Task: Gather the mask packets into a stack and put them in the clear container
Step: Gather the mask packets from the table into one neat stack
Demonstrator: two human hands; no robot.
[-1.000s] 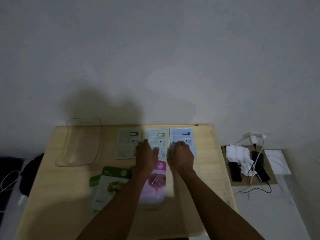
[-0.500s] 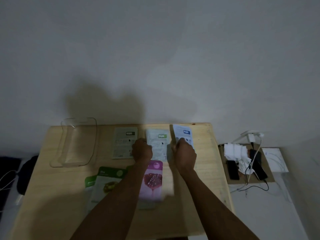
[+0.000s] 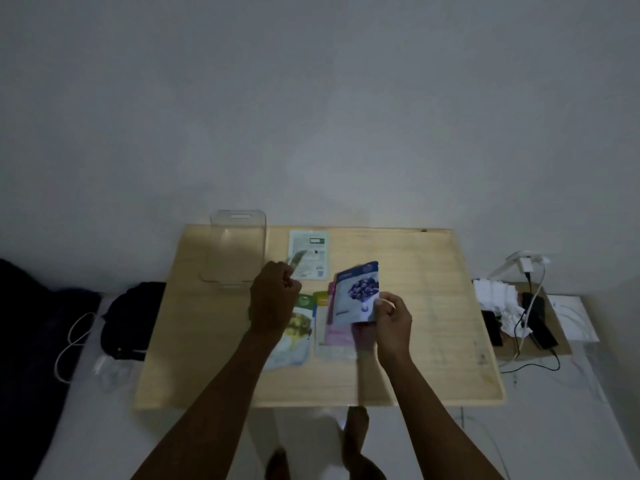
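Observation:
My right hand (image 3: 393, 315) grips a blue mask packet (image 3: 358, 292) with a berry picture, lifted and tilted over the pink packet (image 3: 337, 332) on the wooden table (image 3: 433, 323). My left hand (image 3: 273, 299) is closed on a thin pale packet (image 3: 295, 261), seen edge-on and blurred. A pale grey-green packet (image 3: 309, 252) lies flat at the table's far edge. A green packet (image 3: 294, 330) lies by my left wrist, partly hidden. The clear container (image 3: 239, 251) stands at the far left corner.
A cardboard tray (image 3: 554, 344) right of the table holds phones, white papers and cables; a white charger (image 3: 526, 265) sits behind it. A black bag (image 3: 128, 317) and a white cable (image 3: 74, 341) lie on the floor at left. My feet (image 3: 356, 441) show below the table's near edge.
Both hands have lifted packets off the far row and drawn back. The blue packet has been turned picture side up. The view has shifted, so the table sits further right.

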